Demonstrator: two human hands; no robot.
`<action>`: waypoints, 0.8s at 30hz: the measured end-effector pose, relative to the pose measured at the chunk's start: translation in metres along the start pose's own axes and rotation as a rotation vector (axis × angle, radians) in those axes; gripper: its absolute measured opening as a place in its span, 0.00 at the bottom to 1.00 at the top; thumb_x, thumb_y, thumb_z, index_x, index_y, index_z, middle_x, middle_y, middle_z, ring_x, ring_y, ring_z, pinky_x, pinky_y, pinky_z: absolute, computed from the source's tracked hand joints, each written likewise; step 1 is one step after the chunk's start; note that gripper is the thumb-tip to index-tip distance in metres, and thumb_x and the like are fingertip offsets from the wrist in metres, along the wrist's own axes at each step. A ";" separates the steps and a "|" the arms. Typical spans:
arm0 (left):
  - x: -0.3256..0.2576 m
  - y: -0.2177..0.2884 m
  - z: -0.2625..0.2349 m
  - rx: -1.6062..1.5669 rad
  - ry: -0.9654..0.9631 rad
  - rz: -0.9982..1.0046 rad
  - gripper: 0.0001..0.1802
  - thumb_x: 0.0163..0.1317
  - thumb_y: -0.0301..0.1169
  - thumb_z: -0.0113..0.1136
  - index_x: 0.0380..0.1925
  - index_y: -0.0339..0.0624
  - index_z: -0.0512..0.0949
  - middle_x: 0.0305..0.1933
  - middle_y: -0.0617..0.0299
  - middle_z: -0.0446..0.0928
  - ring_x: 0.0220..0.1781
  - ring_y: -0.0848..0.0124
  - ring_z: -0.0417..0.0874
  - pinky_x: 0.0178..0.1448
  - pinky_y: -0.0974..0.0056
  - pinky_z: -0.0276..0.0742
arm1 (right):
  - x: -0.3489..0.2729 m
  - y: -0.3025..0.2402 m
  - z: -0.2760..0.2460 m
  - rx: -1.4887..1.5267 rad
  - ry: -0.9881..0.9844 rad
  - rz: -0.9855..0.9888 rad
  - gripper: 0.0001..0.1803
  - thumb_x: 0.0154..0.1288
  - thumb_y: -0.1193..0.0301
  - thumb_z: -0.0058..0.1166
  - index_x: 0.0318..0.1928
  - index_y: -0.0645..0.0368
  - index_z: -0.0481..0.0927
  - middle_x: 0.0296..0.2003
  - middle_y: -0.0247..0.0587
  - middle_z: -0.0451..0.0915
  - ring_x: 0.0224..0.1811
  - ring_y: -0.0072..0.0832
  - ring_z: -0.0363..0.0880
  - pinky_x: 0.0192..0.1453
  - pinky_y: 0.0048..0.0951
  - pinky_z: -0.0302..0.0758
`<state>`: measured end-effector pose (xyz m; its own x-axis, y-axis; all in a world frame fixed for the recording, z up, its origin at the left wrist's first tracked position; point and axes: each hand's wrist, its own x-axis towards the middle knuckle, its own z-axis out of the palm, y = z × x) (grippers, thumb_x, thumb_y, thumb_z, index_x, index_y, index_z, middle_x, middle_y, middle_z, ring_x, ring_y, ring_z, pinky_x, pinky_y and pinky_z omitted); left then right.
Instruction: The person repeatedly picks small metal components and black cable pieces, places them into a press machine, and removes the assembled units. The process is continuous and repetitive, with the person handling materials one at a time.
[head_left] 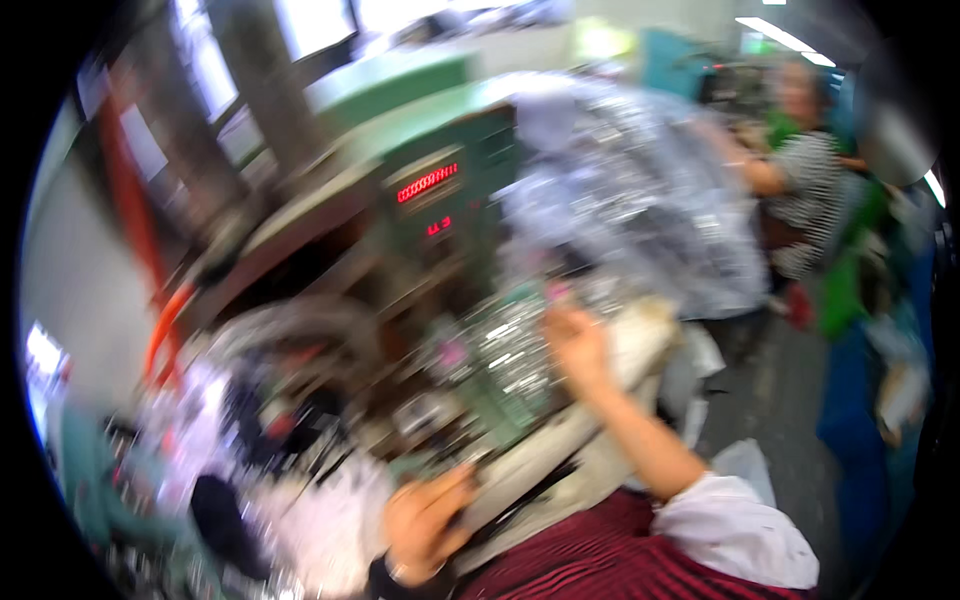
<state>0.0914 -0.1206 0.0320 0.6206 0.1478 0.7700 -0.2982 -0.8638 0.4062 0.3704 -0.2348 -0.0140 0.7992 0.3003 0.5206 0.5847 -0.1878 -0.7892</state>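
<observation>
Motion blur smears much of the view. My right hand (578,345) reaches forward to the right side of a pile of shiny clear plastic pieces (515,345), which lie on a green surface. A small pink spot shows at its fingertips; whether the hand grips anything is unclear. My left hand (428,520) is lower and nearer, beside the pale front edge of the workbench (530,455). Its fingers point right and blur together, so what they hold, if anything, cannot be made out. Left of that hand lies a pale pink-white cloth or bag (325,515).
A green machine (495,150) with a red lit display (427,183) stands ahead. Large clear plastic bags (640,190) bulge at its right. An orange cable or hose (168,325) hangs at left. Another person (805,190) in a striped top is at far right.
</observation>
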 end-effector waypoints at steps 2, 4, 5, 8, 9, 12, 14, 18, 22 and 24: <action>-0.025 -0.016 0.004 0.082 0.170 0.000 0.07 0.53 0.22 0.63 0.34 0.38 0.81 0.37 0.51 0.86 0.35 0.56 0.88 0.40 0.58 0.81 | -0.016 0.007 0.020 -0.111 -0.061 -0.112 0.08 0.60 0.74 0.57 0.41 0.60 0.82 0.41 0.45 0.82 0.45 0.38 0.79 0.45 0.36 0.76; 0.001 0.008 0.019 0.050 0.166 0.019 0.09 0.57 0.20 0.63 0.39 0.36 0.81 0.38 0.47 0.86 0.39 0.53 0.87 0.44 0.58 0.82 | -0.028 0.009 0.033 -0.199 -0.183 -0.243 0.08 0.59 0.72 0.55 0.39 0.57 0.81 0.43 0.47 0.80 0.48 0.43 0.77 0.45 0.41 0.75; 0.021 0.031 0.023 0.089 0.115 0.030 0.15 0.58 0.17 0.64 0.47 0.34 0.83 0.44 0.44 0.86 0.41 0.52 0.86 0.46 0.59 0.82 | -0.031 0.010 0.041 -0.223 -0.240 -0.321 0.08 0.58 0.71 0.54 0.38 0.56 0.81 0.45 0.48 0.79 0.49 0.46 0.76 0.44 0.43 0.75; 0.026 0.050 0.023 0.144 0.078 0.035 0.12 0.63 0.16 0.63 0.47 0.31 0.81 0.48 0.43 0.85 0.44 0.52 0.87 0.49 0.57 0.82 | -0.025 0.008 0.060 -0.356 -0.244 -0.641 0.13 0.57 0.71 0.55 0.43 0.55 0.81 0.49 0.43 0.74 0.58 0.41 0.70 0.43 0.39 0.75; 0.029 0.060 0.021 0.180 0.075 -0.003 0.10 0.64 0.18 0.63 0.46 0.30 0.82 0.46 0.43 0.85 0.44 0.52 0.87 0.49 0.56 0.83 | -0.015 0.013 0.057 -0.377 -0.265 -0.622 0.13 0.57 0.70 0.55 0.44 0.55 0.81 0.49 0.43 0.75 0.59 0.41 0.71 0.43 0.38 0.75; 0.009 0.056 -0.001 0.270 0.185 0.045 0.08 0.65 0.19 0.63 0.43 0.30 0.83 0.43 0.42 0.85 0.45 0.51 0.87 0.49 0.55 0.83 | -0.012 0.006 0.038 -0.424 -0.359 -0.374 0.13 0.58 0.72 0.55 0.45 0.57 0.80 0.46 0.44 0.78 0.55 0.42 0.75 0.46 0.40 0.75; 0.010 0.052 -0.001 0.271 0.194 0.021 0.09 0.64 0.20 0.63 0.44 0.30 0.83 0.43 0.43 0.85 0.44 0.51 0.87 0.49 0.55 0.83 | -0.015 0.012 0.029 -0.210 -0.240 -0.317 0.11 0.60 0.75 0.54 0.44 0.58 0.79 0.42 0.46 0.79 0.51 0.44 0.77 0.48 0.43 0.75; 0.019 0.046 0.003 0.273 0.160 0.000 0.11 0.62 0.21 0.64 0.44 0.31 0.83 0.42 0.43 0.85 0.43 0.51 0.87 0.48 0.55 0.82 | -0.009 -0.005 0.029 0.073 -0.196 -0.139 0.10 0.63 0.76 0.54 0.45 0.61 0.78 0.40 0.49 0.81 0.48 0.49 0.78 0.53 0.46 0.74; 0.026 0.043 0.008 0.264 0.135 0.013 0.12 0.60 0.22 0.65 0.45 0.32 0.83 0.42 0.44 0.85 0.43 0.51 0.86 0.47 0.55 0.82 | -0.011 -0.015 0.057 0.140 -0.225 -0.124 0.09 0.64 0.74 0.57 0.44 0.60 0.81 0.40 0.46 0.83 0.48 0.46 0.80 0.54 0.44 0.75; 0.018 0.052 0.006 0.284 0.135 -0.017 0.13 0.59 0.22 0.66 0.45 0.33 0.83 0.42 0.44 0.85 0.42 0.51 0.86 0.47 0.55 0.82 | -0.015 -0.016 0.056 0.126 -0.201 -0.167 0.08 0.65 0.73 0.58 0.43 0.59 0.83 0.41 0.43 0.84 0.47 0.44 0.81 0.53 0.42 0.76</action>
<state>0.0918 -0.1656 0.0643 0.5163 0.2095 0.8304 -0.0625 -0.9578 0.2805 0.3412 -0.1838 -0.0275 0.6424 0.4993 0.5814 0.6739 -0.0067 -0.7388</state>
